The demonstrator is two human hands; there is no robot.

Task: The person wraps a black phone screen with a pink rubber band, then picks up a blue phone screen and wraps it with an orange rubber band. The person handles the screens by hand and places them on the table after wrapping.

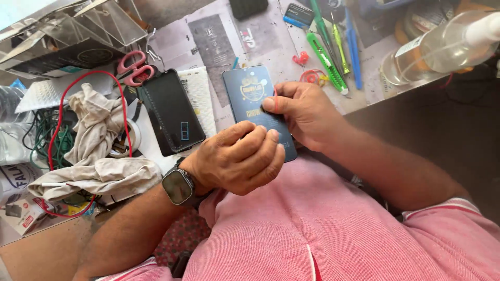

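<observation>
A dark blue flat sleeve [249, 93] with a gold emblem, phone-sized, lies tilted over the workbench edge near my lap. My right hand [304, 114] grips its right side, thumb pressing on its face. My left hand [240, 158], with a smartwatch [178, 186] on the wrist, curls its fingers over the sleeve's lower end. Both hands hold the same sleeve. Its lower part is hidden under my left fingers.
A black phone-like slab [171, 112] lies left of the sleeve. Beyond it are pink-handled scissors [134, 67], a crumpled beige cloth [96, 151], red wire [60, 112] and a tape roll. Green and blue tools [328, 57] and a clear spray bottle [437, 47] sit at the right.
</observation>
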